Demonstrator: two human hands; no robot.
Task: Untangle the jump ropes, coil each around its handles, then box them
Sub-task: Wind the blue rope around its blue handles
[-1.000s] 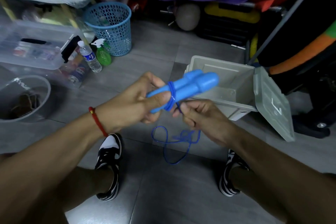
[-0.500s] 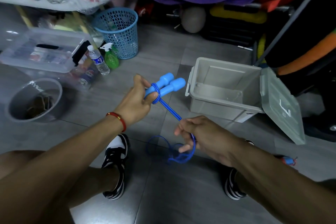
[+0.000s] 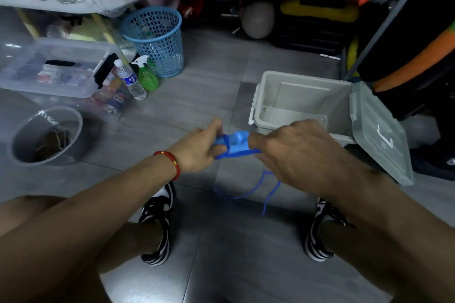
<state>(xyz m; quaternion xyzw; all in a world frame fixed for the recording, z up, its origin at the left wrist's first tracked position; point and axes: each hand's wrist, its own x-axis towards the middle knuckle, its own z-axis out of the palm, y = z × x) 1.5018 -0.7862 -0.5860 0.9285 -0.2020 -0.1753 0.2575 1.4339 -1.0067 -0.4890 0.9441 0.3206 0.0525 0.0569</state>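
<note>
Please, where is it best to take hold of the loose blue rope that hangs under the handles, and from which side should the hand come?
Probably on the hanging loop of the blue rope, close below the blue handles. There it hangs free in the air, so fingers can pinch it from the right, the side of the right hand, while the left hand grips the handles.

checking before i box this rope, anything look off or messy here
One thing stands out: the blue rope is not fully coiled. A loose tail hangs below the blue handles, which the left hand and right hand hold. The grey box stands open, its lid swung aside.
</note>
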